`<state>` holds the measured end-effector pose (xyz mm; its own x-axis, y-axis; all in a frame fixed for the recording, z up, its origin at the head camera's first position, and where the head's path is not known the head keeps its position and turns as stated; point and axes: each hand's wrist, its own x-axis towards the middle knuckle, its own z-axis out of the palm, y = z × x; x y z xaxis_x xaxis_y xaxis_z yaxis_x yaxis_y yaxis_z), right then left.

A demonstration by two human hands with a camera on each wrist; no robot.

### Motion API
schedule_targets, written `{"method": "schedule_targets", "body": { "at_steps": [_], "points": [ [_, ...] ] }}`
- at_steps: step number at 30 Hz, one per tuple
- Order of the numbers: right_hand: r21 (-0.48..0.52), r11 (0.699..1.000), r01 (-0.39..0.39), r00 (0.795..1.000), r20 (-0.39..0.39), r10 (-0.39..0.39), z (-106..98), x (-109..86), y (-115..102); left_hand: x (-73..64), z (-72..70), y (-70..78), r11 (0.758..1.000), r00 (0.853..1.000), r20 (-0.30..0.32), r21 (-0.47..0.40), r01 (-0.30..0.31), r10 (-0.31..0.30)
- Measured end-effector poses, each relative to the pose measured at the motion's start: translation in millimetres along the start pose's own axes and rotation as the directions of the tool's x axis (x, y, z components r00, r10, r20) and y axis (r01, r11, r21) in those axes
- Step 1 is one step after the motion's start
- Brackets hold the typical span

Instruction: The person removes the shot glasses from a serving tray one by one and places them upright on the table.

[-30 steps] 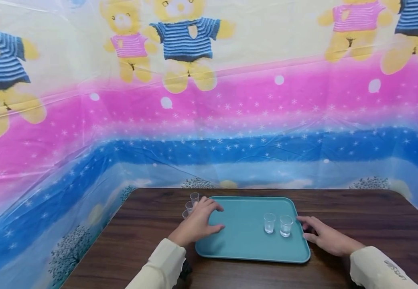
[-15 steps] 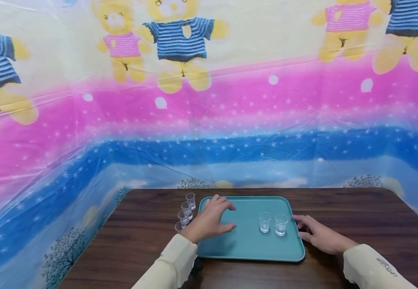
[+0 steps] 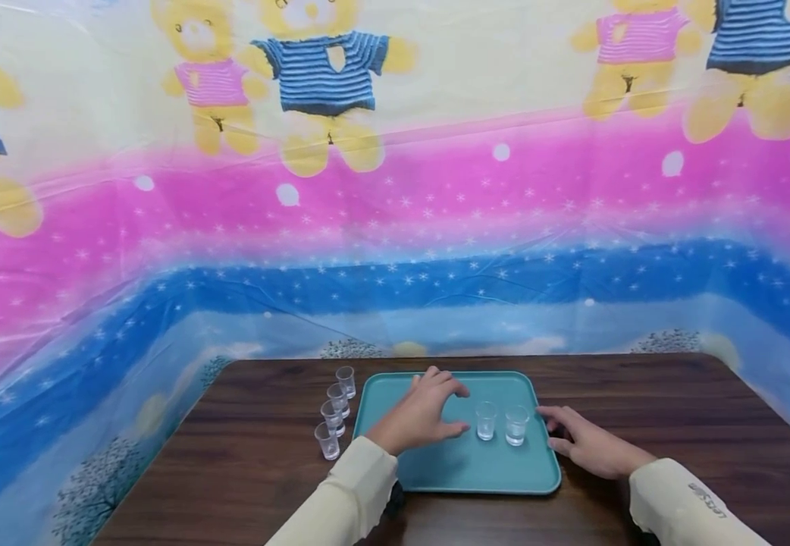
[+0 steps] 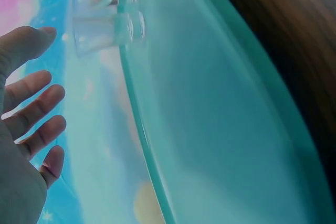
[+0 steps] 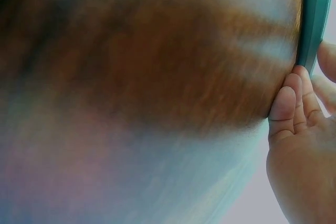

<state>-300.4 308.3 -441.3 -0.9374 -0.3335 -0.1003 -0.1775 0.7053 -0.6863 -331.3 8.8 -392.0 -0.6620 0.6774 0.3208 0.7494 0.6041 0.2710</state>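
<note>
My left hand [image 3: 425, 413] hovers over the teal tray [image 3: 493, 475], fingers spread apart and nothing between them. Its thumb and fingertips point toward two small clear shot glasses, a nearer-left one [image 3: 485, 422] and one to its right [image 3: 516, 426], both upright on the tray. In the left wrist view the fingers [image 4: 39, 106] stand apart from the glasses [image 4: 102, 30]. My right hand [image 3: 589, 444] is at the tray's right edge, its fingertips touching the rim. The right wrist view shows these fingertips [image 5: 283, 103] down by the tabletop, beside the rim [image 5: 312, 19].
Several more clear shot glasses [image 3: 327, 441] stand in a slanting row on the dark wooden table [image 3: 252, 455], left of the tray. A cloth printed with bears [image 3: 327, 72] and snowflakes hangs behind and along the sides of the table.
My left hand has moved right across the tray, closer to the two glasses, uncovering the row at the left. The right hand stays at the tray's edge. The head view has turned slightly right.
</note>
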Motion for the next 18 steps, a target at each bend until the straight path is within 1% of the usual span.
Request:
{"method": "schedule_targets", "body": {
  "at_steps": [3, 6, 10, 18],
  "points": [
    [-0.005, 1.000, -0.001, 1.000, -0.005, 0.001, 0.2, 0.2, 0.9, 7.5, 5.6, 5.6, 1.000, 1.000, 0.012, -0.012, -0.001, 0.001],
    [-0.012, 1.000, -0.005, 1.000, -0.012, 0.005, 0.4, 1.3, 1.4, 13.7, 10.1, 10.6, 0.999, 0.999, 0.031, -0.026, 0.025, -0.024],
    [-0.016, 1.000, -0.002, 1.000, -0.017, 0.002, 0.5, 1.5, 0.8, 20.0, 16.2, 13.5, 0.998, 0.998, 0.041, -0.030, 0.048, -0.047],
    [-0.010, 0.999, 0.037, 0.999, 0.002, -0.037, -2.2, -1.1, 2.6, 29.1, 24.9, 16.5, 0.999, 0.998, 0.041, -0.013, 0.047, -0.046]
  ]
}}
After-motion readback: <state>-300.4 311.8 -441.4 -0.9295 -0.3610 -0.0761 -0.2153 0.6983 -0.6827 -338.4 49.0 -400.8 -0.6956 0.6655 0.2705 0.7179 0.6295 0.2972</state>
